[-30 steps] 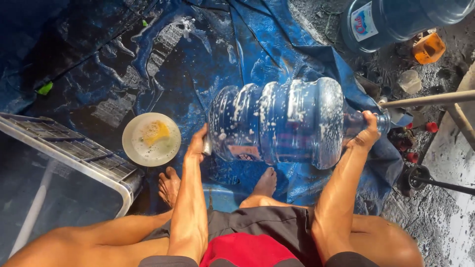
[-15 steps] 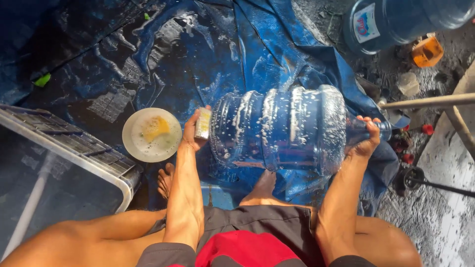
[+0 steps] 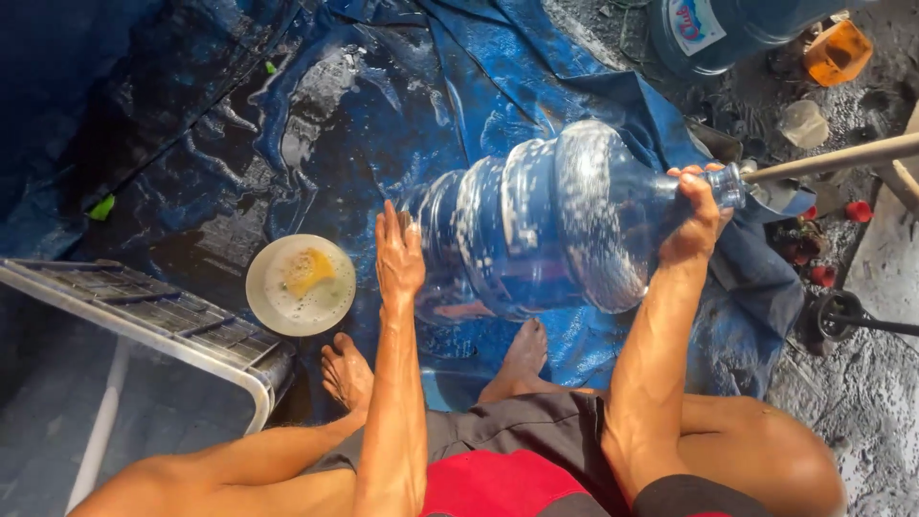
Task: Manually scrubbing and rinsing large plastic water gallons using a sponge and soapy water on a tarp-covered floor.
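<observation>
A wet blue tarp [image 3: 316, 124] covers the ground, with gritty dark floor [image 3: 862, 421] showing past its edge on the right. A big clear blue jug [image 3: 546, 225], soapy on the outside, lies on its side over the tarp, held between the two hands. The right hand [image 3: 699, 215] has its grip clenched round the jug's neck, beside a pale stick [image 3: 833, 158] that runs off to the right. The left hand [image 3: 399, 254] presses against the jug's base, fingers stretched upward; whether its grip holds something against the base cannot be told. Just left of that grip sits a round bowl [image 3: 300, 284] of sudsy water with a yellow sponge [image 3: 308, 271] in it. Below the jug the person's two bare feet rest on the tarp. Above the right grip a second blue jug [image 3: 728, 29] lies near an orange object [image 3: 836, 53]. A metal frame [image 3: 144, 325] slants at far left.
</observation>
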